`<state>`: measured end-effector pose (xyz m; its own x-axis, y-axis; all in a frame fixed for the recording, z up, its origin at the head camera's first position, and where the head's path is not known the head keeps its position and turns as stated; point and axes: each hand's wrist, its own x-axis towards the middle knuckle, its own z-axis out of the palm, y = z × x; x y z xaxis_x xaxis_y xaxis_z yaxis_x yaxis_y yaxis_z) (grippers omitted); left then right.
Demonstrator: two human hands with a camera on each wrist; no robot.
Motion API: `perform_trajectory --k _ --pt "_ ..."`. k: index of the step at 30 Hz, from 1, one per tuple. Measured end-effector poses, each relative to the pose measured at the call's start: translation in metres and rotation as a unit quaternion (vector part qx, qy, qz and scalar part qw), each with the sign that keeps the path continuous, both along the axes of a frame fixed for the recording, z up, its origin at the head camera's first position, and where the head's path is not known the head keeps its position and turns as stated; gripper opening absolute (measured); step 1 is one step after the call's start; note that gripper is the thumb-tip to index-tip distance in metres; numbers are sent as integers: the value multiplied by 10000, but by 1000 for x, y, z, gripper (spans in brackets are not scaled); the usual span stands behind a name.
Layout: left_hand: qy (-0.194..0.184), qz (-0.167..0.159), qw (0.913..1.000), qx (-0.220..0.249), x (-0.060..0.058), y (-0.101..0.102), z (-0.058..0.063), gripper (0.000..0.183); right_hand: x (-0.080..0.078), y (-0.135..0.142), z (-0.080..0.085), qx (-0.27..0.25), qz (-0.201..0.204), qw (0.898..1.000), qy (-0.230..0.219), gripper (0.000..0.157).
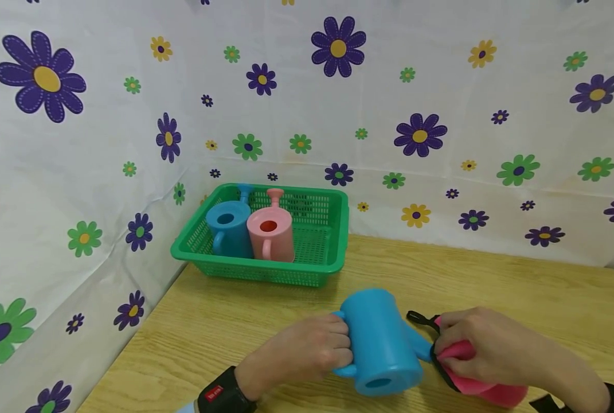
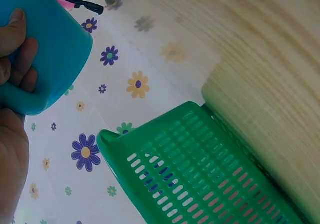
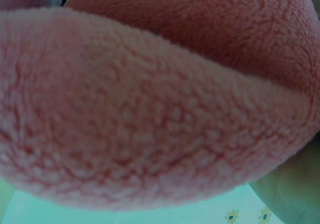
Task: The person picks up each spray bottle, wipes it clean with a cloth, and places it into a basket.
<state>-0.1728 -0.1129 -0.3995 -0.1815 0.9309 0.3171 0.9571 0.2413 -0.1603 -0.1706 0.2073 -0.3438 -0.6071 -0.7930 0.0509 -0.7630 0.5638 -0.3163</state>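
Note:
My left hand (image 1: pixel 312 350) grips the handle of a blue watering can (image 1: pixel 381 338), which is tipped over with its top hole facing down toward me. The can's spout (image 1: pixel 417 344) points right, toward my right hand (image 1: pixel 497 347). Bunched in that right hand is a pink cloth (image 1: pixel 505 394) with black trim and a black hanging loop (image 1: pixel 421 317). The cloth is at the spout's end, where the trim hides the tip. In the right wrist view the fluffy pink cloth (image 3: pixel 150 119) fills most of the picture. The left wrist view shows fingers curled at the can (image 2: pixel 60 49).
A green plastic basket (image 1: pixel 265 273) stands at the back left of the wooden table (image 1: pixel 492 275). Inside it are an upright blue watering can (image 1: pixel 234 229) and a pink one (image 1: pixel 278 235). A white flower-patterned sheet (image 1: pixel 296 103) hangs behind and to the left.

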Motion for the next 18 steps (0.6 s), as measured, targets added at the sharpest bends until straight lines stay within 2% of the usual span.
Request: perform_trajectory --k 7,12,15,18 --pt "51 -47 10000 -5 3 5 -3 23 1 -4 -3 -171 37 9998 5 19" --pt "-100 -23 9999 13 5 3 -6 24 2 -6 -4 -367 -222 9975 559 25" --pt "-307 56 9995 100 3 -1 -5 19 1 -1 -6 -704 -467 9898 1145 30" --pt "-464 156 9983 309 0 -8 -4 15 -2 10 -6 -1010 -771 9779 1659 34"
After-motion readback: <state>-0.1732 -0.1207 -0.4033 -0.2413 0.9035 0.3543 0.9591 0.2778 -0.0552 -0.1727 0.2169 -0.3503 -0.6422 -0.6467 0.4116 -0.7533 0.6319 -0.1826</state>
